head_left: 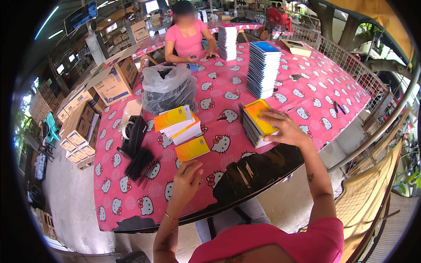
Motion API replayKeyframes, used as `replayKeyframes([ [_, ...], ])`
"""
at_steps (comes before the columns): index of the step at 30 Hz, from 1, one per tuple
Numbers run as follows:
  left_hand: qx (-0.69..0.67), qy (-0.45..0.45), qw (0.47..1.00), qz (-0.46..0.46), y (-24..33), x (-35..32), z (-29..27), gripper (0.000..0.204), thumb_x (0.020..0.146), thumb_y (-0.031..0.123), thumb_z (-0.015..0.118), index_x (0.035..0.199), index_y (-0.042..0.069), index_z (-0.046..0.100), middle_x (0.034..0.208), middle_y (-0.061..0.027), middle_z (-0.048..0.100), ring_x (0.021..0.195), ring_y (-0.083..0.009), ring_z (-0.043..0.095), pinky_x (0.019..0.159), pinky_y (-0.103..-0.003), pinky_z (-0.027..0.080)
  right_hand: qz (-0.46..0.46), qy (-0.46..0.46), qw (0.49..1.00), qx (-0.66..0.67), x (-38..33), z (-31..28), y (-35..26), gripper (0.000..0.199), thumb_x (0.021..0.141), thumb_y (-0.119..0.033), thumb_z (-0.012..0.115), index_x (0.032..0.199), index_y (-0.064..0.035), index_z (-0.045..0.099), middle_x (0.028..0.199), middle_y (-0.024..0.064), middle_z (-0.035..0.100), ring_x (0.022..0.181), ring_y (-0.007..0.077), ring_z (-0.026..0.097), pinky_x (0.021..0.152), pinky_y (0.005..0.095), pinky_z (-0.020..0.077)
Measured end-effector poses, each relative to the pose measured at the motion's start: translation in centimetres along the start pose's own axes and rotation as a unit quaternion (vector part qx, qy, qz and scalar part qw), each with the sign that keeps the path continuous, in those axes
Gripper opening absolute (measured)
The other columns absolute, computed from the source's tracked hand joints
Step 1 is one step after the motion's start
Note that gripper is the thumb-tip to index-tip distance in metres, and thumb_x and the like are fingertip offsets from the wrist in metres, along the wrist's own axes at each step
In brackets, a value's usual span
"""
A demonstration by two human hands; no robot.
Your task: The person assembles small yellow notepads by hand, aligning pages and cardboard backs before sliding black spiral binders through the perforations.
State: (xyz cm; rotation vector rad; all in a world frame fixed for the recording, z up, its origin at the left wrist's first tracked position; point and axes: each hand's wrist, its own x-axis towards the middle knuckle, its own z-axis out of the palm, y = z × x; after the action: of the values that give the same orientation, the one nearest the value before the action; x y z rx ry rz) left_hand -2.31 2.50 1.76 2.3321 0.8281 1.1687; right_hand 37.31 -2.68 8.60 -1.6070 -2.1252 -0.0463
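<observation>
My right hand (pixel 285 127) grips the near right side of a stack of yellow spiral notebooks (pixel 258 115), fingers over the top cover and thumb at the lower edge. Black coils run down the stack's left side. My left hand (pixel 187 177) has its fingers curled in, close to the lower edge of a yellow-orange pad (pixel 192 149) with punched holes; whether it pinches anything is hidden. Behind that pad lie more yellow-covered pads (pixel 177 123) in a fanned pile. Loose black spiral coils (pixel 141 165) lie left of my left hand.
A black tape dispenser (pixel 133 136) and a clear plastic bag of dark contents (pixel 169 90) stand at the left. Tall stacks of blue notebooks (pixel 263 70) and white-edged notebooks (pixel 227 43) rise farther back. A person in pink (pixel 186 37) sits opposite. Cartons (pixel 115 81) flank the table.
</observation>
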Motion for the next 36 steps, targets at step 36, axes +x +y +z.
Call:
replayKeyframes([
  [36, 0.326, 0.132, 0.924, -0.149, -9.3, -2.5, -4.4, 0.030, 0.091, 0.015, 0.063, 0.117, 0.001, 0.062, 0.107, -0.0174, 0.061, 0.102, -0.0349, 0.058, 0.089, -0.046, 0.047, 0.162, 0.013, 0.789, 0.592, -1.7, 19.7, -12.6, 0.036, 0.088, 0.001, 0.069, 0.119, -0.0036, 0.053, 0.110, 0.0087, 0.065, 0.100, 0.0136, 0.061, 0.087, 0.0278, 0.0502],
])
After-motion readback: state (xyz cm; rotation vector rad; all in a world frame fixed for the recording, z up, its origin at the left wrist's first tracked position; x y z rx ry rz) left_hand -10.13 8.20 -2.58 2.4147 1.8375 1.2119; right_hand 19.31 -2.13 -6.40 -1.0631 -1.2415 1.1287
